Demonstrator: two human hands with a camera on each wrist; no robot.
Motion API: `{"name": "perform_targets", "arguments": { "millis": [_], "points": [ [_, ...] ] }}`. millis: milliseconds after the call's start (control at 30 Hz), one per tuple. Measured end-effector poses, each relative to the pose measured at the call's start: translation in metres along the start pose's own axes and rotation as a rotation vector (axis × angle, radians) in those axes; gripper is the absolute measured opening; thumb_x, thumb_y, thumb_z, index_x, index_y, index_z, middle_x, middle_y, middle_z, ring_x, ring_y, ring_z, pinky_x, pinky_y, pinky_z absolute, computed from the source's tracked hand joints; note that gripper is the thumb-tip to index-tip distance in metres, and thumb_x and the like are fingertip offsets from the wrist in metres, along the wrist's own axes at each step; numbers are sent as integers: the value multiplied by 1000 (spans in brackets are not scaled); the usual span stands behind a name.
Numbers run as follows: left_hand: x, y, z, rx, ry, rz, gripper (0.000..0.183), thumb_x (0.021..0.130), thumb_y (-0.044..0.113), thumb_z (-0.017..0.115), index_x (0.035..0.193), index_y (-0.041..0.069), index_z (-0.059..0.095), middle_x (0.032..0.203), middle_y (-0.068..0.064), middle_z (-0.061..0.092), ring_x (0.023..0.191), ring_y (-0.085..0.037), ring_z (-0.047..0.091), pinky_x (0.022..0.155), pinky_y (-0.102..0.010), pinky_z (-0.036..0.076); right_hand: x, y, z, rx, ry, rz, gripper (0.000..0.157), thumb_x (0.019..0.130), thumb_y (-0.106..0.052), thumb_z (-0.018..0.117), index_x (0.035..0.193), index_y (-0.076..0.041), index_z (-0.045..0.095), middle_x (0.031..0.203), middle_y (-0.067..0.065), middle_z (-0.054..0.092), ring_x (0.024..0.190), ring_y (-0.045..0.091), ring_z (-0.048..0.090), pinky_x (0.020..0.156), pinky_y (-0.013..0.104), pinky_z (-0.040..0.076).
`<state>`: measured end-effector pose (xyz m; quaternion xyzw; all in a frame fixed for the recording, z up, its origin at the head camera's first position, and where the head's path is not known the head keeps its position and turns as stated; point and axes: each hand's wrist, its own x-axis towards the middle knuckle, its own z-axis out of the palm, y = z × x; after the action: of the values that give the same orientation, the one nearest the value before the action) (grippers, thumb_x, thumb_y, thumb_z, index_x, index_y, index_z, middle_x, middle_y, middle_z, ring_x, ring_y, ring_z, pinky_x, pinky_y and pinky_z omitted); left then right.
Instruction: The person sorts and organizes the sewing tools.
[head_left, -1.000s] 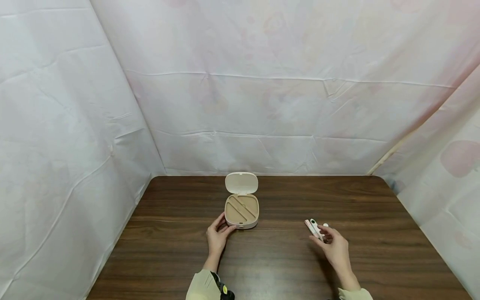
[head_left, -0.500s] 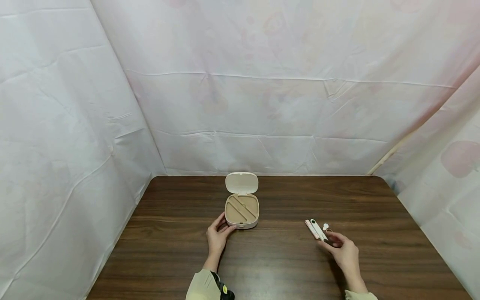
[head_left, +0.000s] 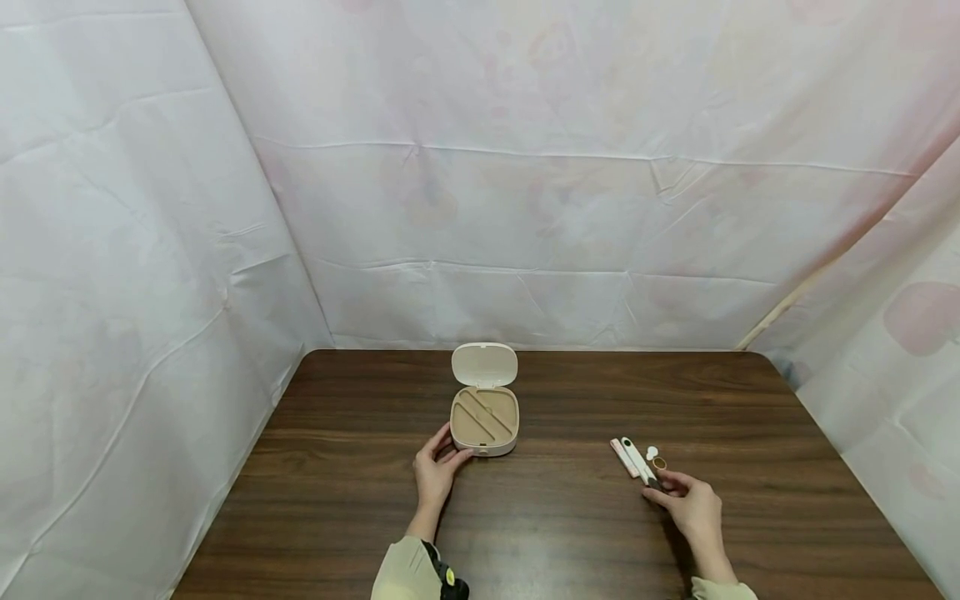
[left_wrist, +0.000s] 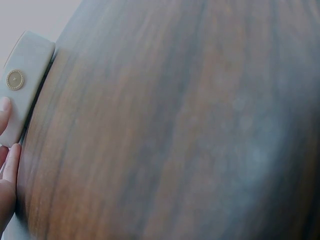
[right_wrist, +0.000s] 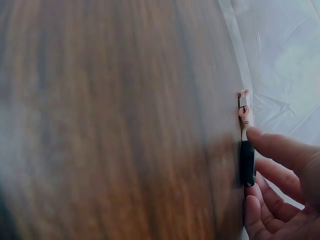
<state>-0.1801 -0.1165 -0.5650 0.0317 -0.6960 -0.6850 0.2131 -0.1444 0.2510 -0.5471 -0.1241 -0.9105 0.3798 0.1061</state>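
My left hand (head_left: 433, 479) holds the near left corner of a cream case (head_left: 483, 451), its thumb at the front and fingers along the side. The lid (head_left: 484, 365) is raised, and the beige inside has two diagonal dividers. A round clasp (left_wrist: 15, 79) shows on its front in the left wrist view. On the right, my right hand (head_left: 692, 504) pinches the black end (right_wrist: 247, 164) of a slim white tool (head_left: 636, 456) with a dark oval at its far tip. A pink-and-white bar (head_left: 622, 459) lies alongside it.
Small white discs (head_left: 652, 452) and a gold ring (head_left: 654, 462) lie just beyond the right fingertips. The dark wooden table (head_left: 555, 400) ends at a pale curtain (head_left: 525, 208) behind, with more curtain on both sides.
My right hand has moved back toward the near right, from over the small items to the tool's black end, uncovering the white discs and the ring. The left hand stays at the case.
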Motion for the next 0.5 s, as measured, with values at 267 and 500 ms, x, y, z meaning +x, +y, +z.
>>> {"name": "perform_targets", "arguments": {
  "millis": [267,500],
  "points": [
    [2,-8,-1,-15,5,-7,56,60,-12,74,113,-12,54,102,-30,57,92,-41,53,74,-47,50,2,3,3,-55,10,-35,30,60,-11,79,87,1,70,69,8,65,53,5,55,52,25,41],
    [3,-22,-1,-5,18,-25,58,60,-4,77,114,-5,57,103,-24,59,94,-35,54,74,-38,53,1,3,4,-85,19,-66,25,60,-9,78,83,0,70,64,6,64,51,5,53,51,31,42]
  ]
}}
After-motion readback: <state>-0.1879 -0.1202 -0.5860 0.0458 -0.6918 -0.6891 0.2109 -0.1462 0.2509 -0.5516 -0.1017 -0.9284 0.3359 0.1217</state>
